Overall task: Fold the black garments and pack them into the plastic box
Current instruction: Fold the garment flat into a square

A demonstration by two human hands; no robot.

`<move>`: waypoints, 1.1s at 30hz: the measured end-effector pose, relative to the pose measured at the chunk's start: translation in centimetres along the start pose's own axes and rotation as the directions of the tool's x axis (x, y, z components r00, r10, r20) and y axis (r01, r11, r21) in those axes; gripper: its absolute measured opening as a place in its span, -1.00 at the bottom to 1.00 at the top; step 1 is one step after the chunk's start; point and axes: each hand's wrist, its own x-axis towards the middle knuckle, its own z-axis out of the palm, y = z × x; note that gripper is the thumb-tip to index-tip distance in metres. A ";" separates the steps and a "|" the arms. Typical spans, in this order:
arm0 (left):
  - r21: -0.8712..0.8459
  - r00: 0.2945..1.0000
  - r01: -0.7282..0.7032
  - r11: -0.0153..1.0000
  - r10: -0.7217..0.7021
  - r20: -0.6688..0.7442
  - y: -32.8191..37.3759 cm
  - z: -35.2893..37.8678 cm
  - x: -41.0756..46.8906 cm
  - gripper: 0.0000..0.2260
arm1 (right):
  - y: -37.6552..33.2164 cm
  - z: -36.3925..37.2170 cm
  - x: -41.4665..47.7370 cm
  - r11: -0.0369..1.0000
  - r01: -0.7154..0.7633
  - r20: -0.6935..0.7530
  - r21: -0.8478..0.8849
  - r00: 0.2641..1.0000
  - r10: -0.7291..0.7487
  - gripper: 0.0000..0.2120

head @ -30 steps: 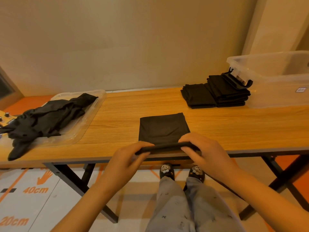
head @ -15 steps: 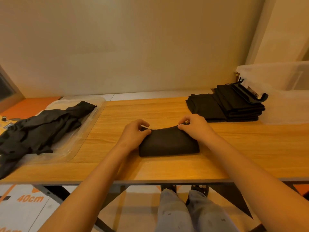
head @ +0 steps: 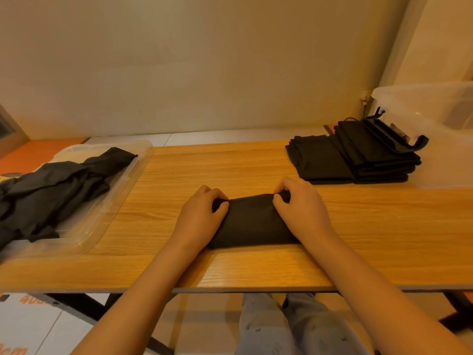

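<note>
A folded black garment (head: 252,221) lies in the middle of the wooden table (head: 371,239). My left hand (head: 201,217) grips its far left corner with curled fingers. At the far right corner my right hand (head: 300,208) pinches the cloth. A stack of folded black garments (head: 353,155) sits at the back right, beside the clear plastic box (head: 435,111). More unfolded black garments (head: 51,185) lie heaped in a clear tray (head: 120,180) at the left.
A black clip or handle piece (head: 399,139) leans on top of the folded stack against the box. The table's front edge runs just above my legs. A wall stands close behind the table.
Both hands folded the near edge of the garment over to its far edge, halving it. They now hold the far corners. The view tilted down and nearer.
</note>
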 end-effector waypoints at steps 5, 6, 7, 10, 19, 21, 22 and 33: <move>0.050 0.999 -0.005 0.999 0.003 0.039 0.5 -0.3 0.1 -0.85 | -0.2 -0.2 0.2 0.999 -0.028 0.038 -0.044 0.999 0.030 -0.90; 0.069 0.998 0.004 0.998 -0.008 0.066 0.7 -0.5 0.1 -0.84 | -0.3 -0.4 0.2 0.997 -0.027 0.060 -0.072 0.998 0.031 -0.87; 0.100 0.995 0.014 0.995 -0.024 0.102 1.0 -0.8 0.2 -0.84 | -0.5 -0.7 0.2 0.993 -0.021 0.079 -0.114 0.996 0.030 -0.83; 0.298 0.981 0.038 0.954 -0.093 0.172 1.9 -2.1 -0.2 -0.78 | -1.5 -2.1 -0.8 0.973 0.049 0.051 -0.224 0.998 -0.038 -0.69; 0.213 0.974 -0.166 0.963 0.126 0.189 2.9 0.2 -4.3 -0.58 | -4.8 -0.6 -4.9 0.921 0.342 0.377 -0.188 0.891 -0.254 -0.56; 0.169 0.970 -0.115 0.979 0.074 0.233 2.4 0.4 -4.4 -0.55 | -3.9 -0.4 -5.0 0.906 0.347 0.410 -0.242 0.883 -0.229 -0.53; 0.178 0.967 -0.115 0.977 0.069 0.243 2.2 0.5 -4.4 -0.54 | -3.6 -0.4 -4.9 0.899 0.344 0.414 -0.269 0.884 -0.215 -0.51; 0.206 0.966 -0.062 0.977 0.007 0.258 3.3 -0.1 -5.0 -0.52 | -0.6 -2.2 -3.3 0.960 0.132 0.414 -0.247 0.910 -0.019 -0.48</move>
